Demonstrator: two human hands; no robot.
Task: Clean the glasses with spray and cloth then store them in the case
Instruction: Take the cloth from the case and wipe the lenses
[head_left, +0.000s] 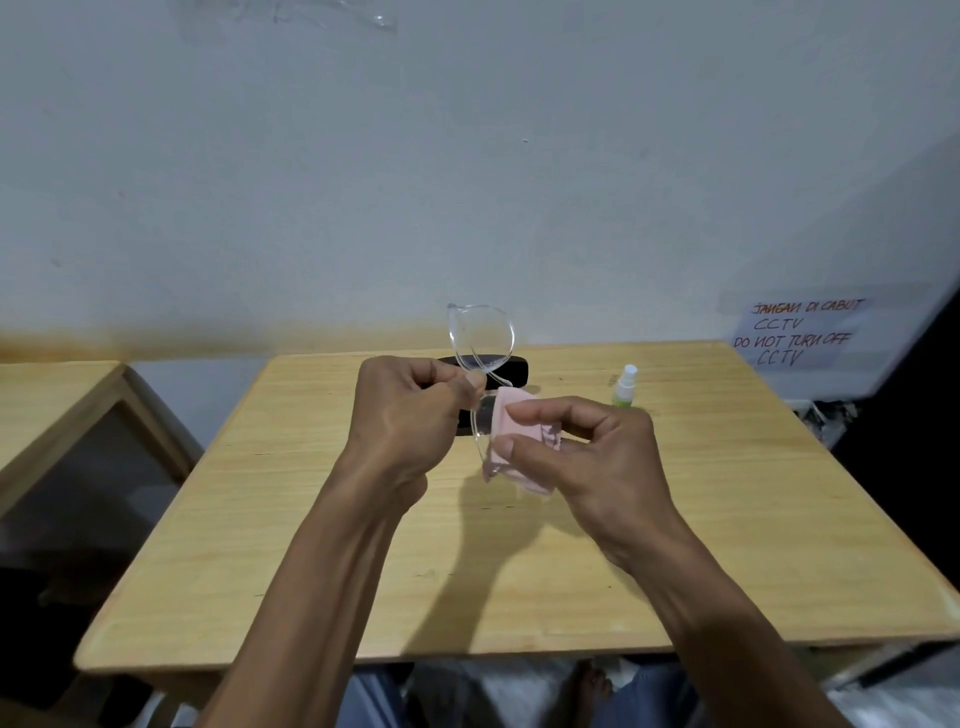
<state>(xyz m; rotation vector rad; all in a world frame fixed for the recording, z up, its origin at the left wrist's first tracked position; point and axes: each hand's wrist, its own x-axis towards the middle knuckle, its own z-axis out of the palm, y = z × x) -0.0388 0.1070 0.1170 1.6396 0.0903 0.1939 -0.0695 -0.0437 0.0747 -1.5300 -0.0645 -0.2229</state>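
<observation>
Here left hand (410, 410) pinches glasses (480, 338); right hand (587, 452) pinches cloth (511, 415).

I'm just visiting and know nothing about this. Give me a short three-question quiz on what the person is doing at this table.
1. True or false: the spray bottle is in the person's right hand.
2. What does the left hand hold?
A. the black case
B. the clear glasses
C. the spray bottle
3. Fill in: the right hand presses a pink ____ against the lower lens.

Key
1. False. It stands on the wooden table, to the right of the hands.
2. B. The glasses are held up by the frame; the black case lies on the table behind them.
3. cloth.
</observation>
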